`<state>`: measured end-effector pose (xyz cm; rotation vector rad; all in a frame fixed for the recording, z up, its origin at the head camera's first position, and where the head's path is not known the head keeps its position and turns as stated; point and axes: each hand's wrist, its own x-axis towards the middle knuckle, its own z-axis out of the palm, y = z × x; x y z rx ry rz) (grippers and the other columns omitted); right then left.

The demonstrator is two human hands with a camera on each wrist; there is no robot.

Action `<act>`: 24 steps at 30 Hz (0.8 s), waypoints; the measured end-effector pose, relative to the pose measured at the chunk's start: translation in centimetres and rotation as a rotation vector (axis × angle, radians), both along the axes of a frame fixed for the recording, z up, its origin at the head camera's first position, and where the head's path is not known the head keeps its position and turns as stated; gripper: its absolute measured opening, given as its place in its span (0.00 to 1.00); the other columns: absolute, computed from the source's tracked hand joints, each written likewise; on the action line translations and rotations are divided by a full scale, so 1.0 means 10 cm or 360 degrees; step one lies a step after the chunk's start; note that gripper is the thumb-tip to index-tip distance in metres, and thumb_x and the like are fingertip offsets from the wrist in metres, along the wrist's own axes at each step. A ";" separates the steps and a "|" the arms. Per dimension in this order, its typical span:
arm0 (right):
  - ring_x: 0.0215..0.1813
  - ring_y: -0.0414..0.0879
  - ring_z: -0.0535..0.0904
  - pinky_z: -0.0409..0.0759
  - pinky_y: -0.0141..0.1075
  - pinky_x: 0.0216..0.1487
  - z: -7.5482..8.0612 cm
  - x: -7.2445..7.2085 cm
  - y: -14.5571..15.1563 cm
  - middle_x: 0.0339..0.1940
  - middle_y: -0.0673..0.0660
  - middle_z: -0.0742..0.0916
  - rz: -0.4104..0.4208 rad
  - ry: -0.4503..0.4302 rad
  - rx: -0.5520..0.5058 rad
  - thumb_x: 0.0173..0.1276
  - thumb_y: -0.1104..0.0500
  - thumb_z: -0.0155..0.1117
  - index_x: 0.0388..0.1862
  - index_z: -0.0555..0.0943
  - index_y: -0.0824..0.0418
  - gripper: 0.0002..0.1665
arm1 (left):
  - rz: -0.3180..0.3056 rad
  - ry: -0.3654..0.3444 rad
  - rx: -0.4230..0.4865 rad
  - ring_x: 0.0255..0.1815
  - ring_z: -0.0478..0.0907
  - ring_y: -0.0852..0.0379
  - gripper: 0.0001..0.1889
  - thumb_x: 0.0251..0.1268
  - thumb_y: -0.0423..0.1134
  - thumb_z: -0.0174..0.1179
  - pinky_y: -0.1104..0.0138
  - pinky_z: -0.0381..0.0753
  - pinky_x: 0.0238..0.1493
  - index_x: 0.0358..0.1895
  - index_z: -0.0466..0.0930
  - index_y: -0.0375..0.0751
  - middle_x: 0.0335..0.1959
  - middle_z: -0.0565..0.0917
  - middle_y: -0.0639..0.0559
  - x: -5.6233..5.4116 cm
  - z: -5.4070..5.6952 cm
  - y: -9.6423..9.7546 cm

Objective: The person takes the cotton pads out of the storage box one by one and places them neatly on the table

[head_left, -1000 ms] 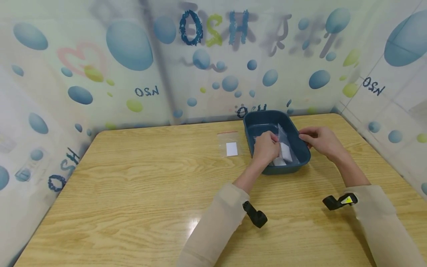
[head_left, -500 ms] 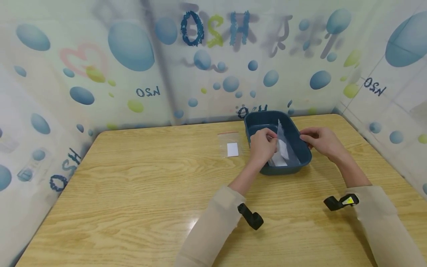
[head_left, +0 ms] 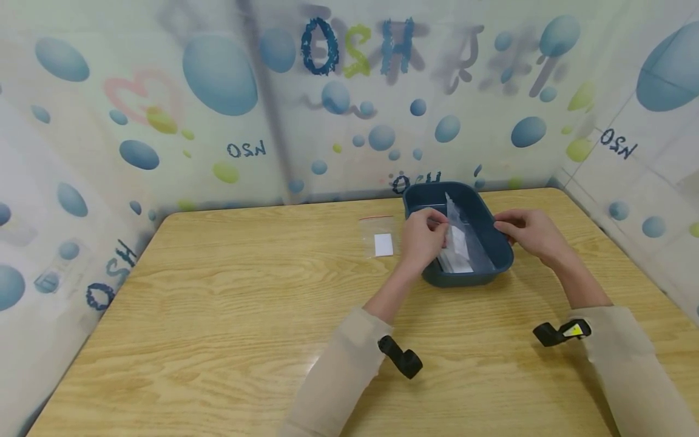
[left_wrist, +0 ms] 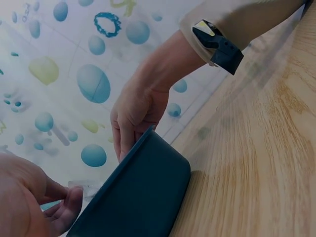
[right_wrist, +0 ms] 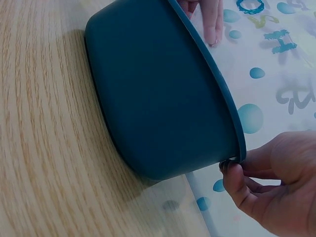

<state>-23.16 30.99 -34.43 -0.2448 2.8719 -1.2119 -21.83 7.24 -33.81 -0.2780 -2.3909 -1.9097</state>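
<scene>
A pale wall printed with blue and green bubbles (head_left: 306, 136) backs a light wood-grain worktop (head_left: 218, 315). In the head view, a deep, dark blue plastic tub with rounded corners (head_left: 459, 280) stands at the worktop's far right part. Inside it, a thin, clear plastic bag with a white insert (head_left: 460, 241) leans upright, its peaked top crinkled and see-through. The left hand (head_left: 423, 238) pinches that bag near its upper side, thumb and forefinger closed. It should be very light, limp and a little slippery, best taken by the film edge, away from the white insert. The right hand (head_left: 530, 232) holds the tub's rim. Left of the tub, a flat, clear zip bag with a red strip and white square (head_left: 377, 238) lies on the worktop.

In the left wrist view, the left fingers nearly meet above the tub, a scrap of film just beside them.

In the right wrist view, the right thumb and fingers clasp the rim; the smooth wall looks stiff and fairly light, so the rim suits steadying; what the left fingers hold cannot be told here
</scene>
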 end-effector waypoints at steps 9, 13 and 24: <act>0.34 0.39 0.76 0.80 0.32 0.35 0.00 -0.01 0.00 0.45 0.66 0.84 -0.0019 -0.0020 0.0034 0.82 0.56 0.52 0.62 0.75 0.76 0.24 | -0.0069 0.0049 0.0089 0.21 0.79 0.62 0.03 0.70 0.30 0.64 0.72 0.83 0.27 0.40 0.85 0.33 0.26 0.83 0.49 -0.01 0.01 -0.15; 0.34 0.39 0.76 0.80 0.33 0.35 0.00 -0.01 0.00 0.45 0.66 0.84 -0.0018 -0.0018 0.0035 0.82 0.56 0.52 0.62 0.75 0.76 0.24 | -0.0102 0.0056 0.0116 0.22 0.79 0.60 0.03 0.70 0.30 0.63 0.71 0.82 0.28 0.41 0.84 0.33 0.27 0.82 0.49 -0.02 0.00 -0.24; 0.34 0.39 0.76 0.81 0.33 0.35 0.01 0.01 -0.01 0.45 0.67 0.84 -0.0011 -0.0006 0.0011 0.82 0.57 0.53 0.62 0.75 0.77 0.24 | -0.0099 0.0036 0.0146 0.25 0.79 0.59 0.03 0.72 0.30 0.61 0.58 0.87 0.38 0.42 0.83 0.34 0.29 0.82 0.47 -0.06 0.02 -0.45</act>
